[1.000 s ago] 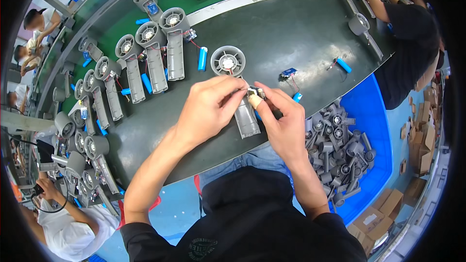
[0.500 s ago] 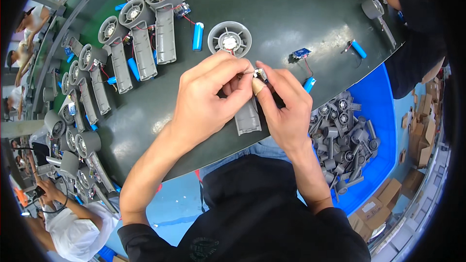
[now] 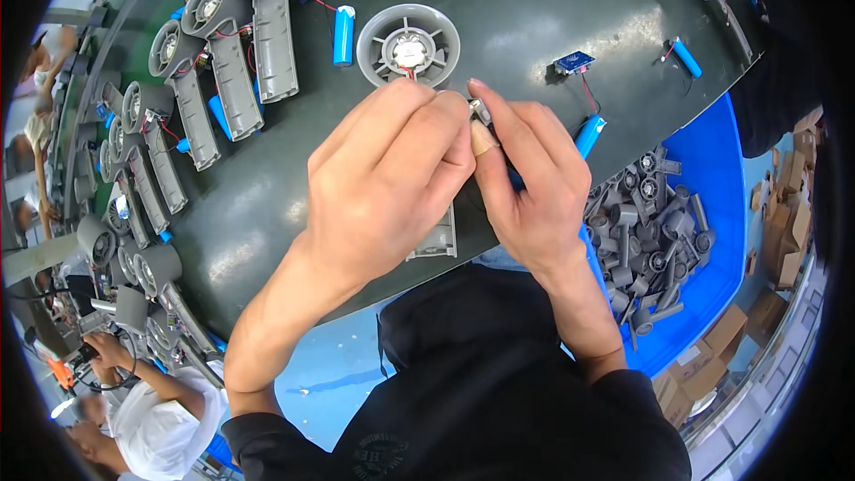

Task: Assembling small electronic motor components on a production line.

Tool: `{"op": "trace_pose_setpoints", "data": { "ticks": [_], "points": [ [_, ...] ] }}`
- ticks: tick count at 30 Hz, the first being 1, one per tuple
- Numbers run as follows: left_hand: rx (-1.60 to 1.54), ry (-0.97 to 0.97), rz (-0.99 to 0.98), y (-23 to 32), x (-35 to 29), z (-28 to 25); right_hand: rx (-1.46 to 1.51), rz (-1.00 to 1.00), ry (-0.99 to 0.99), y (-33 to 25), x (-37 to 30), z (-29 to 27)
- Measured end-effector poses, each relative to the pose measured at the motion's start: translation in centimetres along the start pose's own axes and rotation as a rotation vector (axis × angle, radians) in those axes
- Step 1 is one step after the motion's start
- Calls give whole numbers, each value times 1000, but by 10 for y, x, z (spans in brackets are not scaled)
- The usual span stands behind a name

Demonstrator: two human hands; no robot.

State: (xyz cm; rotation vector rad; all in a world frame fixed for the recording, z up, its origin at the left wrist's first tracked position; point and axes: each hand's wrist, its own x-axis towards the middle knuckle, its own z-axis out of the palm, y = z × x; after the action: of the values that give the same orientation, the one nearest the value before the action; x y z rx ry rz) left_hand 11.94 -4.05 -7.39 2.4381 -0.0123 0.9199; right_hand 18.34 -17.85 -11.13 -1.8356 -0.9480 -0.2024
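Observation:
My right hand [image 3: 539,183] pinches a small electronic part [image 3: 479,111] with a whitish, silvery end between thumb and fingers. A tan covering wraps its thumb tip. My left hand [image 3: 383,169] is closed against that part; its fingertips hide whatever they grip. Just beyond the hands lies a grey round fan housing [image 3: 365,46] with spokes and a pale hub, thin red wires leading from it towards my fingers. The lower end of its grey handle shell [image 3: 436,242] shows beneath my left hand. A bit of blue [image 3: 516,180] peeks out by my right palm, mostly covered.
Grey fan units [image 3: 272,44] with wired boards and blue cylindrical batteries [image 3: 344,36] line the dark table's left side. A blue circuit board [image 3: 574,62] with its battery [image 3: 590,135] lies right. A blue bin [image 3: 726,214] holds grey parts. Other people work at left and far right.
The view has shifted, so the table and fan housing sit higher and larger. My left hand has turned, its knuckles now covering its fingertips. The right hand keeps its pinch.

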Motion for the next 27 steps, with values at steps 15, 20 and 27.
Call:
{"op": "trace_pose_setpoints", "data": {
  "ticks": [15,20,27],
  "points": [
    [14,-187,-87,3,1,-7,-6,3,40,0,-1,2],
    [62,-154,65,-2,-2,-4,-2,-29,39,1,1,1],
    [73,-166,39,-1,0,-5,-10,-39,17,2,2,1]
  ]
}}
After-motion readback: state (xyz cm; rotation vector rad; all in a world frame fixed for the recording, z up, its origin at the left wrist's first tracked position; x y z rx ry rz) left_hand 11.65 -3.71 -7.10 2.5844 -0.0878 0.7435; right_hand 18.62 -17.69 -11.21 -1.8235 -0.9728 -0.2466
